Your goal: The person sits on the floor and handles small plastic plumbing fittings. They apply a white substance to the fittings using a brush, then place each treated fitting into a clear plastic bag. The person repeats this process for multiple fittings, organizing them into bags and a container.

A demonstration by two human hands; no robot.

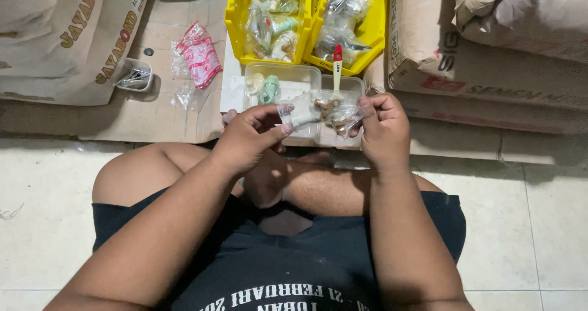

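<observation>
Seated on a pale tiled floor, legs crossed, facing a sheet of flattened cardboard. Both hands raised above the knees, sharing one clear plastic bag stretched between them. Left hand pinching the bag's left end, thumb and forefinger closed narrowly on the film. Right hand curled around the bag's right end, fingers gripping it. Inside the bag, a white plastic tap towards the left and brass-coloured fittings in the middle.

Directly behind the bag, near the front edge of the cardboard, two clear plastic tubs side by side; in the left one, a pale green and white fitting; across the right one, a small brush with a white handle and red tip. Farther back, two yellow bins touching each other, filled with bagged taps. At the cardboard's left part, a red-and-white printed packet and a small clear tray. Paper cement sacks at both sides.
</observation>
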